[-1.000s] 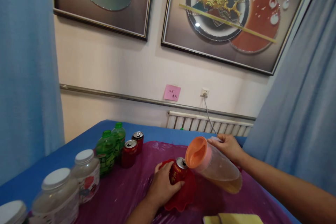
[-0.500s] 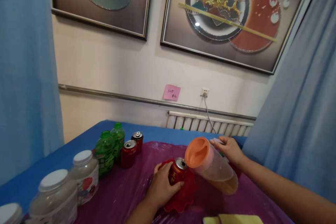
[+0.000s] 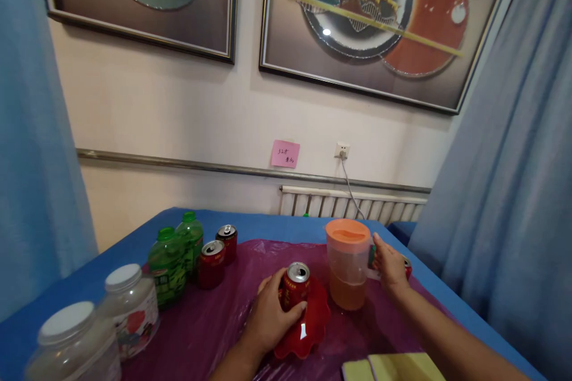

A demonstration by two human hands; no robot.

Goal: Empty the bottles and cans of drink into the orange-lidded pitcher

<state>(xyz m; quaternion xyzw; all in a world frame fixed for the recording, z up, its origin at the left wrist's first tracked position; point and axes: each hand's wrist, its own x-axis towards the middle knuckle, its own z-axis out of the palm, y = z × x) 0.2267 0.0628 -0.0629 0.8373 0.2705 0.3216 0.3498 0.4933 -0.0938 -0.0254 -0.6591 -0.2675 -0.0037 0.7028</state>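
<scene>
My left hand (image 3: pixel 270 318) is wrapped round a red can (image 3: pixel 297 287) with an opened top, held upright over a red scalloped dish (image 3: pixel 308 330). My right hand (image 3: pixel 389 263) grips the handle of a clear plastic pitcher (image 3: pixel 347 265) with an orange lid (image 3: pixel 348 234). The pitcher is upright, just right of the dish, and amber liquid fills its lower part. Whether its base touches the purple sheet (image 3: pixel 223 315) cannot be told.
At the left stand two red cans (image 3: pixel 211 265), two green bottles (image 3: pixel 167 268) and lidded clear jars (image 3: pixel 129 309). Yellow cloth (image 3: pixel 402 367) lies at the front edge. Another can (image 3: pixel 407 266) is partly hidden behind my right hand.
The pitcher has gone from tilted toward the can to upright, with my right hand lower and further round. My left hand still holds the can. The view has shifted slightly.
</scene>
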